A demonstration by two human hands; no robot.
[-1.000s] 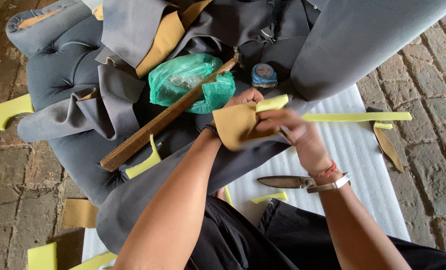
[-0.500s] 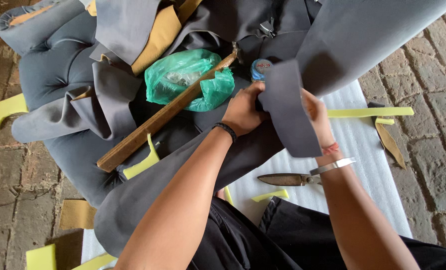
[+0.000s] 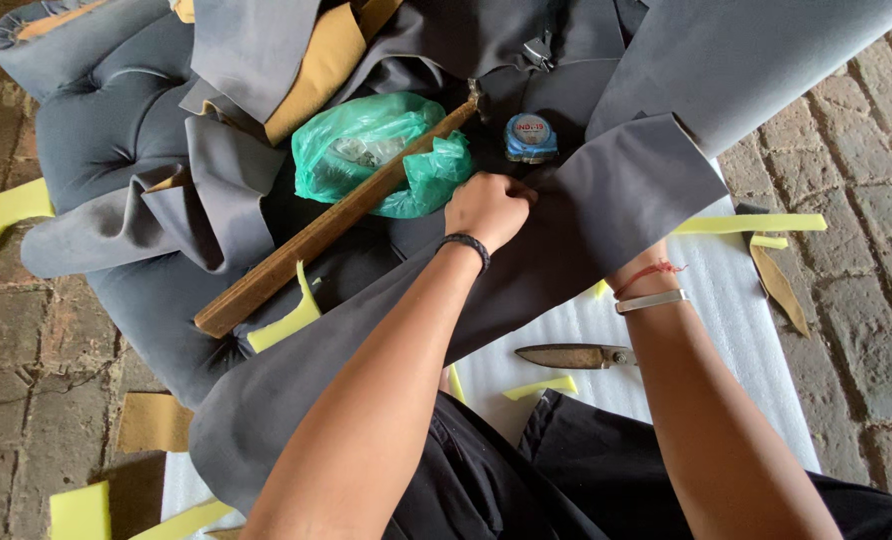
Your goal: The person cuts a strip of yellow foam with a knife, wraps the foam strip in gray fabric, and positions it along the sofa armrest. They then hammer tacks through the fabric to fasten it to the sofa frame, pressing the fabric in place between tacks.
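Note:
A large sheet of grey fabric (image 3: 606, 200) lies draped across my lap and over a tufted grey cushion (image 3: 96, 120). My left hand (image 3: 488, 208) is a closed fist pinching a fold of this fabric, just below a blue tape measure (image 3: 531, 137). My right hand is hidden under a broad flap of the same fabric. Only its wrist (image 3: 644, 285) shows, with a silver bracelet and a red thread. A green plastic bag (image 3: 366, 150) and a long wooden strip (image 3: 316, 240) rest on the fabric left of my left hand.
A metal blade tool (image 3: 576, 355) lies on the white foam sheet (image 3: 736, 340) near my right forearm. Yellow foam strips (image 3: 746, 224) and offcuts (image 3: 11, 205) are scattered about. A tan leather scrap (image 3: 778, 285) sits at the right. Brick floor (image 3: 846, 300) surrounds everything.
My hands held a tan and yellow foam piece a second ago. A grey fabric flap then came up over it and now lies spread wide, covering my right hand.

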